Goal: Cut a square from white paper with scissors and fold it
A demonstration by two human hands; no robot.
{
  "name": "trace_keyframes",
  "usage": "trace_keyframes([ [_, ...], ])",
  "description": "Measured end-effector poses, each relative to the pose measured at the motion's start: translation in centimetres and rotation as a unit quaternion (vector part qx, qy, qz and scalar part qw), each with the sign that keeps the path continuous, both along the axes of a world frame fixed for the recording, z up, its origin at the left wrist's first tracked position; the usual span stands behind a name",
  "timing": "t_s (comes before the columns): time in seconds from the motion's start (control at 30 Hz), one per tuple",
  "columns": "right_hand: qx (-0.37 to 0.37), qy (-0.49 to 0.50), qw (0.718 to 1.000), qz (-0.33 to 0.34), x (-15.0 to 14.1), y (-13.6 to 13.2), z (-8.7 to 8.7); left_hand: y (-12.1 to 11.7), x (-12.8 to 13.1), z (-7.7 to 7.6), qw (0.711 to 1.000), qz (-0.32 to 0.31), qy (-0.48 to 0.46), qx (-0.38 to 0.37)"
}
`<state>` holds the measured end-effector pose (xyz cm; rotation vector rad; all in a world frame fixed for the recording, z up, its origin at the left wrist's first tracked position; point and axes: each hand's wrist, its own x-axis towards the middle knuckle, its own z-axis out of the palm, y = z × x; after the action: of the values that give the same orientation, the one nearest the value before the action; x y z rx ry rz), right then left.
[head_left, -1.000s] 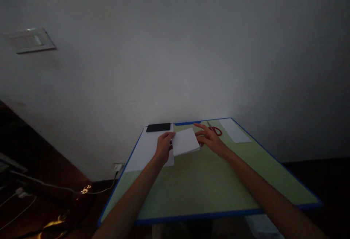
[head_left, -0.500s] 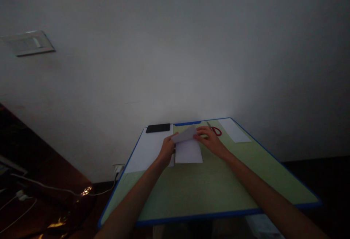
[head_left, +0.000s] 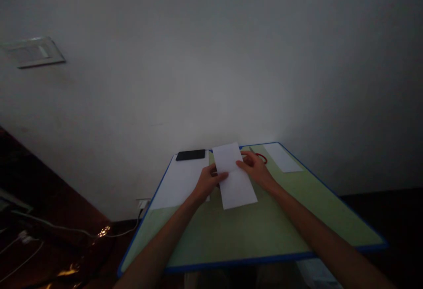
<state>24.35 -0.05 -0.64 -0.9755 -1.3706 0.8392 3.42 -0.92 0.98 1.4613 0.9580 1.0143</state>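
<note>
Far off at my ten o'clock a pale wall plate (head_left: 33, 52) is hanging on the wall, and cables (head_left: 23, 236) are trailing over the dark floor at eight o'clock, too dim to make out well. On the green table (head_left: 297, 218) a large white sheet (head_left: 180, 181) is lying at eleven o'clock with a black phone (head_left: 191, 155) at its far end. My left hand (head_left: 209, 182) is pinching the left edge of the unfolded paper (head_left: 235, 179) between thumb and curled fingers, partly covering that sheet. The paper is lying at twelve o'clock, its far end lifting off the table. My right hand (head_left: 256, 169) is gripping its right edge, hiding most of the red scissors (head_left: 262, 157) behind it. At one o'clock a narrow paper strip (head_left: 282, 157) is lying flat.
</note>
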Motion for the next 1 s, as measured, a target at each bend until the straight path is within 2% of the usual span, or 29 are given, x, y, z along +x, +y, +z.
trace_keyframes([
  [0.2,-0.003,0.002,1.0,-0.005,0.1,-0.2,0.2,-0.4,0.1,0.5,1.0,0.003,0.0,0.022],
  [0.63,0.019,-0.055,0.997,0.06,-0.7,-1.4,0.9,-0.8,0.4,0.8,0.999,0.045,-0.001,0.008],
  [0.9,0.033,-0.108,0.992,0.051,-0.7,-1.4,0.6,-0.8,0.6,0.7,0.999,0.048,-0.007,0.003],
  [1.0,0.044,-0.122,0.991,0.028,-0.7,-1.4,0.7,-0.9,0.6,0.9,0.999,0.046,-0.002,0.003],
])
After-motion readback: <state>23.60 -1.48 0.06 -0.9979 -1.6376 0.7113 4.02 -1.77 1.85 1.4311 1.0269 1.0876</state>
